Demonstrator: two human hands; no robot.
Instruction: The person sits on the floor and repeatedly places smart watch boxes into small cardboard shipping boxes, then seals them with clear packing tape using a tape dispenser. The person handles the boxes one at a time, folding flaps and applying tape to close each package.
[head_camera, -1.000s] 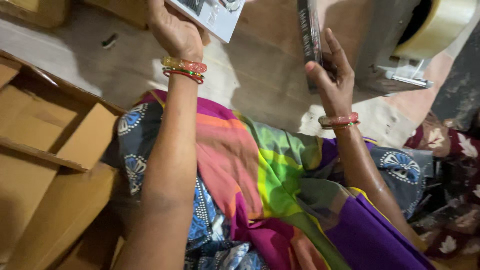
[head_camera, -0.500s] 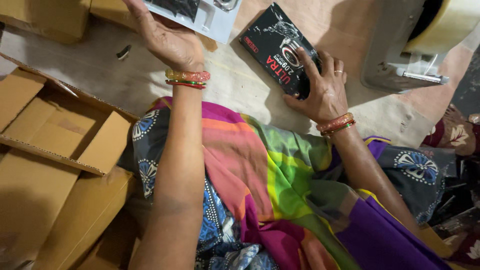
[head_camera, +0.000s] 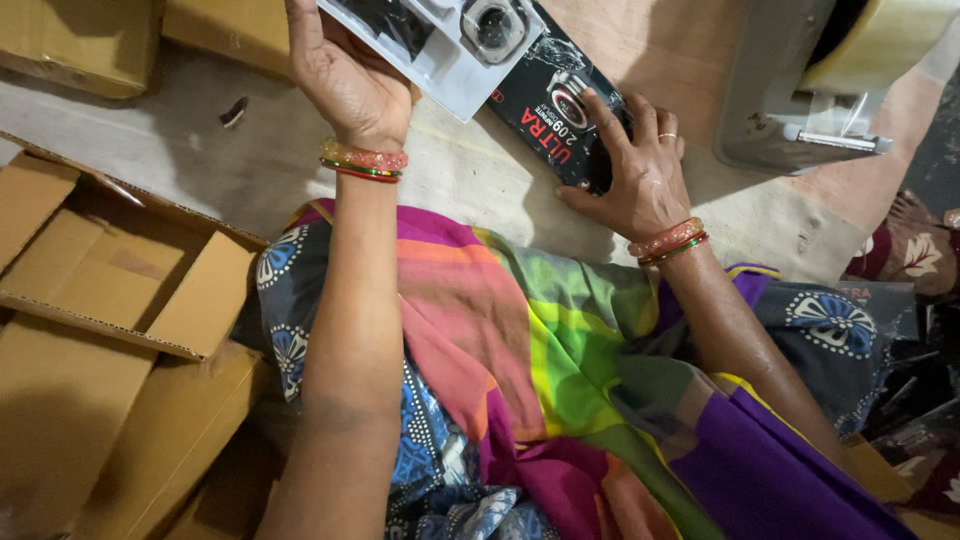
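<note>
Left hand (head_camera: 345, 80), upper centre-left of frame, fingers closed round edge of white moulded plastic tray (head_camera: 450, 45) w/ black parts seated in its recesses; tray held tilted, running off top edge. Right hand (head_camera: 630, 170), upper centre-right, fingers spread & curled over flat black printed carton (head_camera: 550, 110) w/ red & white lettering and a round product pic; thumb at lower side, fingertips on top face, a ring on one finger. Carton lies just beside tray, upper corner tucked under tray's edge; touching or not, can't tell. Pink-green bangles (head_camera: 362, 160) on both wrists. Below hands, multicoloured draped cloth (head_camera: 520, 370) — pink, green, purple, blue print — fills centre & bottom. Left side: open brown cardboard boxes (head_camera: 110, 290), flaps out. Upper right: grey metal tape dispenser (head_camera: 790, 110) w/ roll of clear-tan tape (head_camera: 880, 40). Grey concrete floor (head_camera: 150, 150) under all, small dark scrap (head_camera: 234, 110) upper left.
</note>
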